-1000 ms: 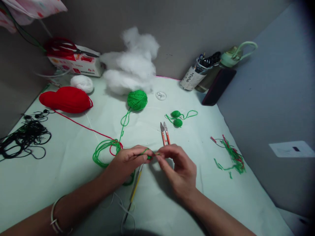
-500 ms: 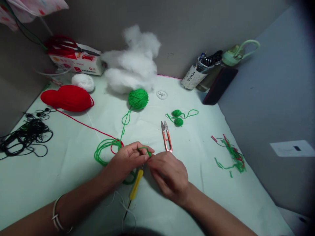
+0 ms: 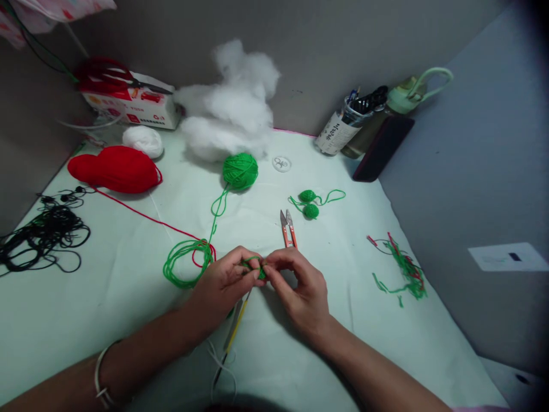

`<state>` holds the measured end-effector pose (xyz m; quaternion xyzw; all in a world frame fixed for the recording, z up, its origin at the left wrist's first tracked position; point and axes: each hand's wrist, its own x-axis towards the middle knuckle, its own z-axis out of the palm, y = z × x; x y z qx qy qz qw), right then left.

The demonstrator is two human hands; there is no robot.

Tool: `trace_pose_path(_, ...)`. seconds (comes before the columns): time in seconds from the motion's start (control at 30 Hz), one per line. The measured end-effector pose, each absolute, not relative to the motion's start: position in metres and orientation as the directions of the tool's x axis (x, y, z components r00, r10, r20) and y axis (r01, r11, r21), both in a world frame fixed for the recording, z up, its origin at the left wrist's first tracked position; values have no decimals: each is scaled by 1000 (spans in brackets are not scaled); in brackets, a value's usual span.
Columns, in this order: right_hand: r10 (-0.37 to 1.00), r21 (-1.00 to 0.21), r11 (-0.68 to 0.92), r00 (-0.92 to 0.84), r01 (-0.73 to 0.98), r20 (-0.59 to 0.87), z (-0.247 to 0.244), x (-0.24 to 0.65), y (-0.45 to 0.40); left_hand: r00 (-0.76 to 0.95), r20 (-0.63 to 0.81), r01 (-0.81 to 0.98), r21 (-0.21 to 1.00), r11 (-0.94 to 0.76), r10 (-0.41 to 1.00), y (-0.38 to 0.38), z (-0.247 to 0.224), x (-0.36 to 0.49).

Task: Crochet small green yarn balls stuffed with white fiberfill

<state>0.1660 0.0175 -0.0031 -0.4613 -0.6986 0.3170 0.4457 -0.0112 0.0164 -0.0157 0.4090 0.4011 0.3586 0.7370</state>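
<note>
Between my fingertips is a small piece of green crochet (image 3: pixel 261 273), mostly covered by them. My left hand (image 3: pixel 223 281) pinches it from one side, with a strand of green yarn over the fingers. From the other side my right hand (image 3: pixel 301 290) pinches it between thumb and forefinger. Below them a yellow-handled crochet hook (image 3: pixel 237 328) slants down; whether a hand bears it I cannot tell. Orange thread snips (image 3: pixel 289 233) lie just beyond my right hand, their handles partly hidden. A loose coil of green yarn (image 3: pixel 182 264) lies left of my left hand.
Behind are a green yarn ball (image 3: pixel 241 171), white stuffing (image 3: pixel 231 109) and two small green crocheted pieces (image 3: pixel 309 204). Red yarn (image 3: pixel 122 170) and black cord (image 3: pixel 51 234) lie left; yarn scraps (image 3: pixel 409 269) right. A pen cup (image 3: pixel 341 129) and a phone (image 3: pixel 383 150) stand back right.
My right hand has turned, its thumb and forefinger now showing in a pinch at the green piece. It covers more of the snips' handles. The hook has rolled, its handle looking thinner.
</note>
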Motion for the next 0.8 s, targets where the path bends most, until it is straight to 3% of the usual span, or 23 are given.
trace_pose_path(0.13, 981, -962, 163, -140, 217, 135, -6, 167, 20, 375, -183, -151, 955, 255, 909, 16, -15, -9)
trace_pose_path(0.27, 987, -980, 93, -143, 178, 68, -6, 168, 22, 350, -145, -76, 980, 182, 926, 17, -15, -9)
trace_pose_path(0.43, 977, -948, 180, -158, 264, 141, -6, 169, 19, 330, -113, -3, 993, 120, 937, 17, -16, -9)
trace_pose_path(0.6, 946, -863, 311, -218, 399, 240, -5, 171, 16, 338, -156, -108, 973, 203, 928, 17, -18, -7)
trace_pose_path(0.8, 904, -785, 423, -268, 452, 333, -4, 172, 11, 313, -212, -102, 962, 255, 926, 17, -15, -9)
